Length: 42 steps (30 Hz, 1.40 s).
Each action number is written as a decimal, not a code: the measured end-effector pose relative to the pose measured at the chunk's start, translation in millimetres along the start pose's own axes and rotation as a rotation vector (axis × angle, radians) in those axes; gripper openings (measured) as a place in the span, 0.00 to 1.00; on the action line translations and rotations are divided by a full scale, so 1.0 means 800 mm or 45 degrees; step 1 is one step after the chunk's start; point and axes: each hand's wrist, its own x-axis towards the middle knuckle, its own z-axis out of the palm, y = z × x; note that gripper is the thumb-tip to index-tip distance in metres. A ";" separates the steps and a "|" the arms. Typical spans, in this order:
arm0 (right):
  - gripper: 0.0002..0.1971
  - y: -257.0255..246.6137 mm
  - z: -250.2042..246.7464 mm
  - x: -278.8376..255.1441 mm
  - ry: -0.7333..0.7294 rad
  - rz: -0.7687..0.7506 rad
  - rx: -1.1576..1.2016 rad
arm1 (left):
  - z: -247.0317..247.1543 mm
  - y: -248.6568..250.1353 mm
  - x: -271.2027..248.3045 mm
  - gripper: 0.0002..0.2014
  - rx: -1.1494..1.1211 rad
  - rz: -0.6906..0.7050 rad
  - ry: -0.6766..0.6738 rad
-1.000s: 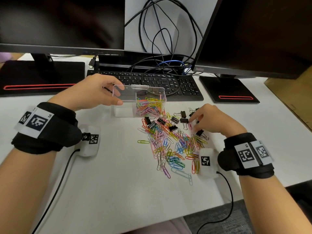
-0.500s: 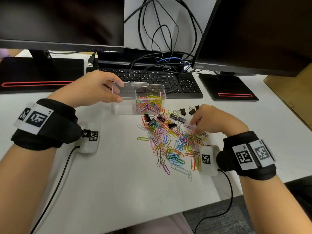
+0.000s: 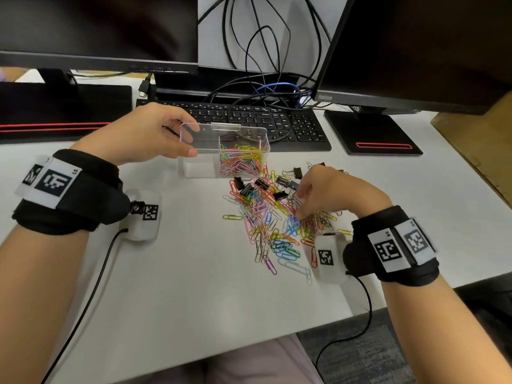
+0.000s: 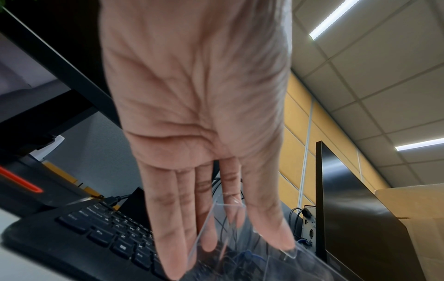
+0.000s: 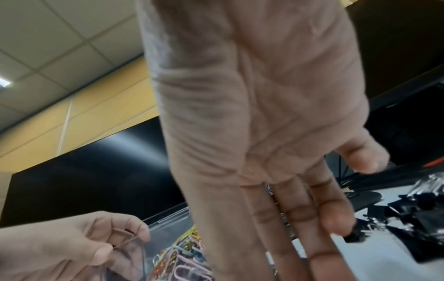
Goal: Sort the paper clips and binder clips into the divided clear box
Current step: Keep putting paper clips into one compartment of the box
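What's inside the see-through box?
The clear box has two sides. Its right side is full of colourful paper clips. Its left side, which the left hand holds, looks empty. The fingers hide a corner.

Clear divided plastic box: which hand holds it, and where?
The left hand grips the clear divided plastic box at its left end wall, thumb on the near side, fingers over the rim.

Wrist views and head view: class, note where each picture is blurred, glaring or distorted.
Head view: sharp, monitors bowed by the wide lens. Left wrist view: hand soft, ceiling lights glaring. Right wrist view: fingers and binder clips blurred.
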 end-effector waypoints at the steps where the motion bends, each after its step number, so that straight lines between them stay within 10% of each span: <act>1: 0.19 -0.001 0.000 0.000 0.000 -0.025 0.022 | 0.000 0.000 0.000 0.21 -0.004 -0.001 0.001; 9: 0.27 -0.004 0.001 -0.002 -0.032 0.033 -0.028 | 0.000 0.000 0.000 0.21 -0.009 -0.003 -0.005; 23: 0.07 0.000 0.006 0.010 0.155 -0.094 -0.057 | 0.000 0.003 -0.002 0.21 0.001 -0.007 -0.002; 42: 0.02 -0.023 -0.045 0.017 0.556 -0.322 0.699 | -0.001 -0.001 -0.003 0.21 0.025 0.037 0.025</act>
